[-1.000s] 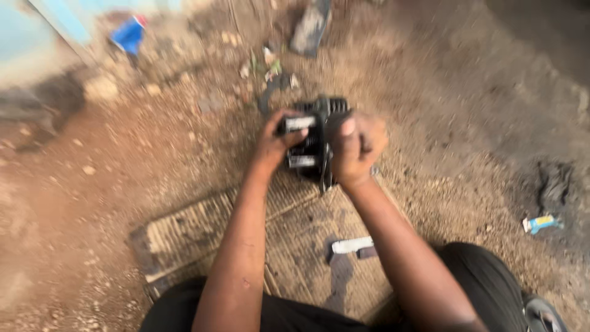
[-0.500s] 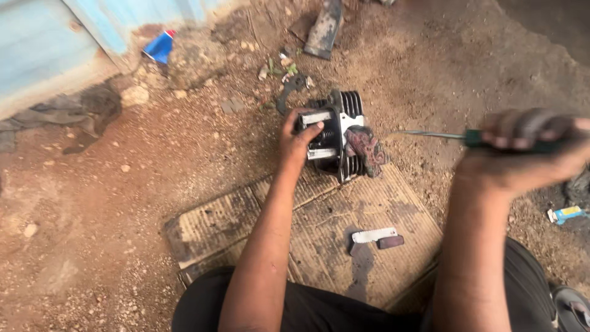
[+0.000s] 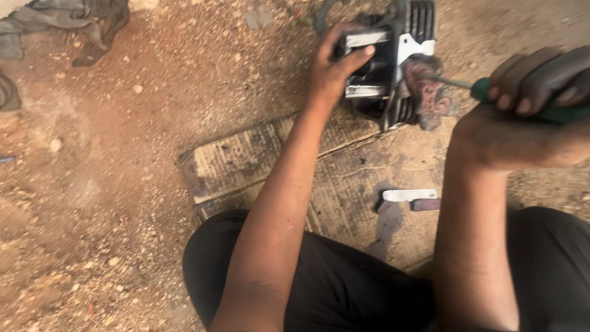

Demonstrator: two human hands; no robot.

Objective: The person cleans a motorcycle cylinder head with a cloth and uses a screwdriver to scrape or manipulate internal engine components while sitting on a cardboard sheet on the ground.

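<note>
Two hands work in the head view. Left hand [image 3: 329,74], fingers grasping a black finned metal engine cylinder [image 3: 393,61], steadies it at the far edge of a ribbed, worn mat [image 3: 246,163] on gritty red dirt. Right hand [image 3: 522,104], fingers clenched round a green-handled screwdriver [image 3: 485,89], sets its thin shaft against the cylinder's rusty, crusted face. One small flat white metal piece [image 3: 409,195] lies mid-mat.
</note>
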